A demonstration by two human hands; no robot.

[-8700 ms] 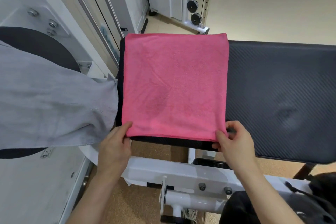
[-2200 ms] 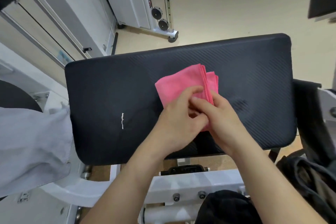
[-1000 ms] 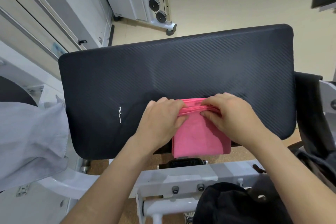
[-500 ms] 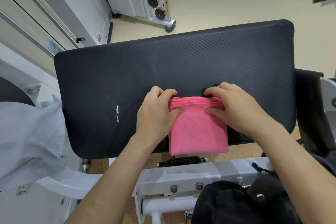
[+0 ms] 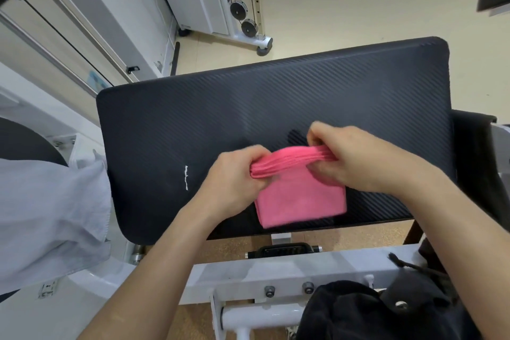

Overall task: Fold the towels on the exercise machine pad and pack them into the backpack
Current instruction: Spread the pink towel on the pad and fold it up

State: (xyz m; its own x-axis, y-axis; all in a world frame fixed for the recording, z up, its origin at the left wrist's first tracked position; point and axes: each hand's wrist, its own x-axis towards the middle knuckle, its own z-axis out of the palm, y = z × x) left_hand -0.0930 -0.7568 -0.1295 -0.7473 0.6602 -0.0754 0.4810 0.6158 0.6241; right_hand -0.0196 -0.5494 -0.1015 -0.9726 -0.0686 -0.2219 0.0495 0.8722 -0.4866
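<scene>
left hand [image 5: 234, 174] pinches pink towel [image 5: 300, 201] | right hand [image 5: 356, 160] pinches same towel

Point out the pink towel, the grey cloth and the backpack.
pink towel [image 5: 300, 201]: head view, flat folded face.
grey cloth [image 5: 49, 215]: head view, middle of the draped fabric.
backpack [image 5: 358, 312]: head view, black top fabric.

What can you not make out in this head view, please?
Head view:
Backpack: cut off by the bottom edge; its opening is not visible.
Grey cloth: cut off by the left edge.
Pink towel: raised far edge is blurred, so layers cannot be counted; the left hand and right hand gripping it cover both far corners.
</scene>
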